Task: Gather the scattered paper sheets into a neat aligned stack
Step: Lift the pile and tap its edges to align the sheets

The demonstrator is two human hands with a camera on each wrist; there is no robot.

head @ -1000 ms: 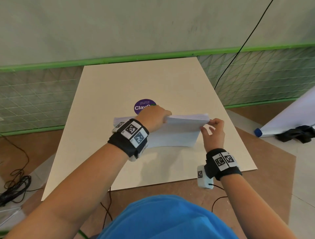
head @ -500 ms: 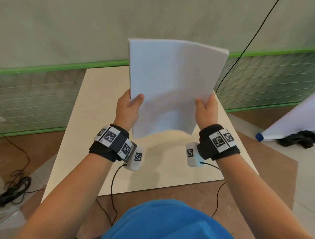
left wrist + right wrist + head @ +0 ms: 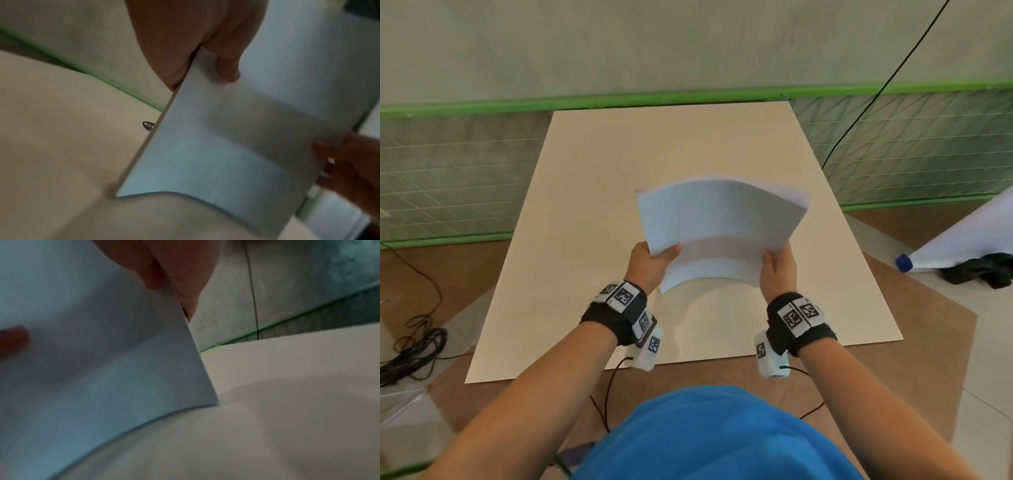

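A stack of white paper sheets (image 3: 719, 233) is held in the air over the cream board (image 3: 585, 205), tilted away from me and bowed across its width. My left hand (image 3: 654, 260) grips its left edge, thumb on the near face. My right hand (image 3: 777, 267) grips the right edge the same way. In the left wrist view the paper stack (image 3: 236, 138) fills the centre, with my left thumb (image 3: 228, 71) pressed on it. The right wrist view shows the paper stack (image 3: 102, 369) and its lower edge curved just above the board (image 3: 298, 394).
The board lies on a brown floor mat (image 3: 928, 308). A purple round sticker (image 3: 148, 125) on the board peeks out beside the paper. Cables (image 3: 410, 349) lie at the left. A white roll with a blue cap (image 3: 904, 263) and a black cloth (image 3: 983, 274) sit at the right.
The stack was picked up off the board and raised upright in both hands. Since half a second ago it has come down lower and tipped away from me.
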